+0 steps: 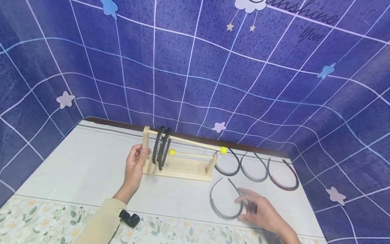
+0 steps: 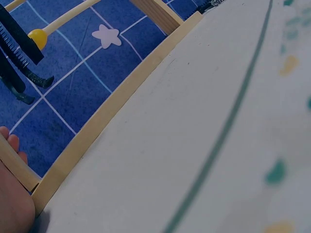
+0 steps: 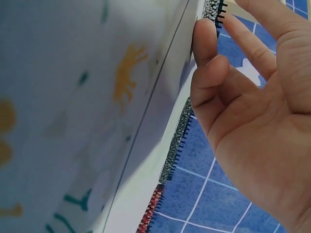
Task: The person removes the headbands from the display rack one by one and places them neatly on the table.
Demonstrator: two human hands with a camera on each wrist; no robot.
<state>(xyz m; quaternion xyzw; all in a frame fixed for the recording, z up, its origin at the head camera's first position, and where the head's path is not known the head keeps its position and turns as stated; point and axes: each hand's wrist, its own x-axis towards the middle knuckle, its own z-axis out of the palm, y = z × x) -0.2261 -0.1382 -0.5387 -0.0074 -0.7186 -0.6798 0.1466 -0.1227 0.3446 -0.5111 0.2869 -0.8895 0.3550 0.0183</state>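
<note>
My left hand [image 1: 134,166] grips the left upright of a wooden headband rack [image 1: 182,166], thumb in front and fingers behind. Two black toothed headbands [image 1: 165,149] hang on the rack's upper rod near that upright. A grey glittery headband [image 1: 217,210] lies on the table in front of the rack's right end. Close by its right side is my right hand [image 1: 259,210], fingers apart and loosely bent; whether a fingertip touches the band cannot be told. In the right wrist view, the glittery band [image 3: 212,8] shows just beyond the fingers.
Behind and right of the grey band lie a black headband [image 1: 228,173], another grey one [image 1: 254,179] and a dark red one [image 1: 281,186]. The rack's rods end in yellow balls [image 1: 223,150]. A blue patterned cloth [image 1: 195,67] hangs behind the white table [image 1: 103,162].
</note>
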